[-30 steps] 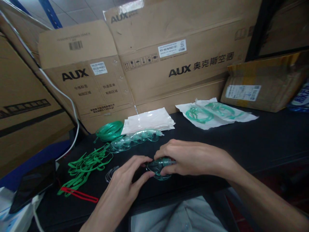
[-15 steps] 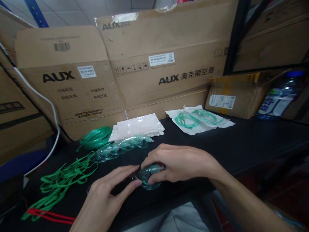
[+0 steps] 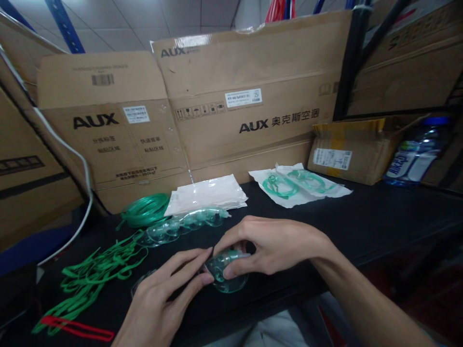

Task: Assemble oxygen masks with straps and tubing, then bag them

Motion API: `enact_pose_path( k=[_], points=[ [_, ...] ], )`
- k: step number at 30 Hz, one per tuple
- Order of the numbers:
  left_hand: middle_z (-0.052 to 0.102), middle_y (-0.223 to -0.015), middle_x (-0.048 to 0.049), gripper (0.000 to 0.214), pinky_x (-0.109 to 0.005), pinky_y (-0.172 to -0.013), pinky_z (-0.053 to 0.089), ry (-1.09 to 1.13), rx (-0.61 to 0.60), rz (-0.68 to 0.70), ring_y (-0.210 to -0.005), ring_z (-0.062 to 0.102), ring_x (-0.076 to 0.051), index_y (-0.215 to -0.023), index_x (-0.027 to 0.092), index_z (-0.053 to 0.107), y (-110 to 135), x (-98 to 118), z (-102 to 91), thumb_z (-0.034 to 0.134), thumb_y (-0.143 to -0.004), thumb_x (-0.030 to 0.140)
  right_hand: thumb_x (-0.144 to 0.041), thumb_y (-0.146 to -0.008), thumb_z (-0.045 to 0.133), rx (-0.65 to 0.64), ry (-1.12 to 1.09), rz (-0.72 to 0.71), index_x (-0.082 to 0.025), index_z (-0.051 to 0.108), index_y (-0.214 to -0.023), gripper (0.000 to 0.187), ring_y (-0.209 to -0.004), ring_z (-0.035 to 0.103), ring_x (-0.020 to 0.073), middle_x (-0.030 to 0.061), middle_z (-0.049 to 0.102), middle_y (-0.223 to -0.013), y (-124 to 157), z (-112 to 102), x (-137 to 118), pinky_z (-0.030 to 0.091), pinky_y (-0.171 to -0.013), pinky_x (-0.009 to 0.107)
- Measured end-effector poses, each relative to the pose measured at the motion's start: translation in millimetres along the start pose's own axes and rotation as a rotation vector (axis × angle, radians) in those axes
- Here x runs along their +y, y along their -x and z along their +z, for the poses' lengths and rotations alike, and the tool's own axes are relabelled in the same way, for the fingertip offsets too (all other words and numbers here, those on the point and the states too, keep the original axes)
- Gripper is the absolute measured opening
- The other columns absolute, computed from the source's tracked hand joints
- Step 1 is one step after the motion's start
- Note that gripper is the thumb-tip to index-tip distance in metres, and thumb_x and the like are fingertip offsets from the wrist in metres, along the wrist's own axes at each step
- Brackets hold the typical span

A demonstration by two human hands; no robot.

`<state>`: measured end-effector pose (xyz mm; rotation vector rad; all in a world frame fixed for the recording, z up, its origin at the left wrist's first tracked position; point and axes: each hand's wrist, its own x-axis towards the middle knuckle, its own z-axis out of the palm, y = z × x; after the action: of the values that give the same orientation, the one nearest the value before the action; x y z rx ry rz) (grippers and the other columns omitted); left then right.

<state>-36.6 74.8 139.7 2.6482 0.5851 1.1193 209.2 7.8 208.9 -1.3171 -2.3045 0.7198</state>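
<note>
A clear green oxygen mask (image 3: pixel 228 284) is held low over the black table, between both hands. My right hand (image 3: pixel 267 246) is closed around it from the right, with the thumb on the near side and the fingers over the top by its pale connector. At the mask's left end, the thumb and fingers of my left hand (image 3: pixel 170 279) pinch its narrow edge. Whether a small part is also between those fingertips, I cannot tell. Behind the hands lies a row of nested oxygen masks (image 3: pixel 181 225). A clear curved piece (image 3: pixel 139 282) is partly hidden by my left hand.
Green elastic straps (image 3: pixel 97 274) and a red band (image 3: pixel 77 328) lie at left. Further back are coiled green tubing (image 3: pixel 146 209), white pouches (image 3: pixel 210 193) and two tubing coils (image 3: pixel 280 185) on white sheets. Cardboard (image 3: pixel 213 140), a small box (image 3: pixel 343 152) and a bottle (image 3: pixel 415 154) stand behind.
The view has tilted up slightly, so the scene sits lower. Both hands keep their hold on the mask, which shows a little more of its near side.
</note>
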Motion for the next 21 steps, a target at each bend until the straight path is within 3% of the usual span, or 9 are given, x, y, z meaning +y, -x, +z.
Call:
enact_pose_path(
  k=[4, 9, 13, 16, 21],
  points=[
    [0.077, -0.118, -0.0012, 0.028, -0.014, -0.081, 0.059, 0.202, -0.084, -0.193, -0.101, 0.076, -0.016, -0.121, 0.037, 0.076, -4.1, 9.8, -3.1, 0.065, -0.096, 0.036, -0.04, -0.09, 0.074, -0.01, -0.072, -0.023, -0.022, 0.074, -0.128, 0.042, -0.08, 0.066, 0.0165, 0.0037, 0.079, -0.101, 1.0, -2.6, 2.9, 0.046, -0.069, 0.023],
    [0.078, -0.11, -0.0038, 0.023, -0.02, -0.085, 0.06, 0.375, -0.027, -0.391, -0.103, 0.075, -0.02, -0.107, 0.033, 0.083, -9.6, 18.5, -1.3, 0.07, -0.089, 0.038, -0.043, -0.091, 0.072, -0.005, -0.1, -0.032, -0.022, 0.073, -0.129, 0.044, -0.084, 0.068, 0.018, 0.0041, 0.079, -0.104, 1.1, -2.6, 3.9, 0.048, -0.072, 0.024],
    [0.077, -0.109, -0.005, 0.029, -0.024, -0.085, 0.061, 0.479, 0.001, -0.516, -0.1, 0.074, -0.021, -0.107, 0.027, 0.082, -9.0, 14.2, 2.8, 0.076, -0.083, 0.042, -0.041, -0.092, 0.072, -0.006, -0.115, -0.055, -0.023, 0.074, -0.128, 0.04, -0.087, 0.069, 0.0187, 0.0035, 0.079, -0.105, 2.0, -2.5, 4.8, 0.049, -0.075, 0.025],
    [0.075, -0.089, -0.0025, 0.031, -0.021, -0.072, 0.059, 0.491, 0.019, -0.643, -0.081, 0.071, -0.018, -0.094, 0.022, 0.077, -5.9, 8.1, 4.2, 0.08, -0.079, 0.048, -0.04, -0.093, 0.071, 0.019, -0.102, -0.055, -0.023, 0.076, -0.124, 0.036, -0.086, 0.069, 0.0184, 0.0022, 0.079, -0.102, 2.3, -2.5, 3.3, 0.049, -0.075, 0.025],
    [0.062, -0.063, -0.0013, 0.05, -0.022, -0.059, 0.046, 0.428, -0.109, -0.754, -0.061, 0.057, -0.015, -0.065, 0.018, 0.07, -3.9, 2.7, 3.0, 0.067, -0.084, 0.065, -0.033, -0.093, 0.072, 0.153, -0.017, -0.063, -0.023, 0.078, -0.116, 0.025, -0.086, 0.071, 0.0176, 0.0012, 0.08, -0.1, -1.1, 3.5, -9.8, 0.049, -0.077, 0.025]
  ],
)
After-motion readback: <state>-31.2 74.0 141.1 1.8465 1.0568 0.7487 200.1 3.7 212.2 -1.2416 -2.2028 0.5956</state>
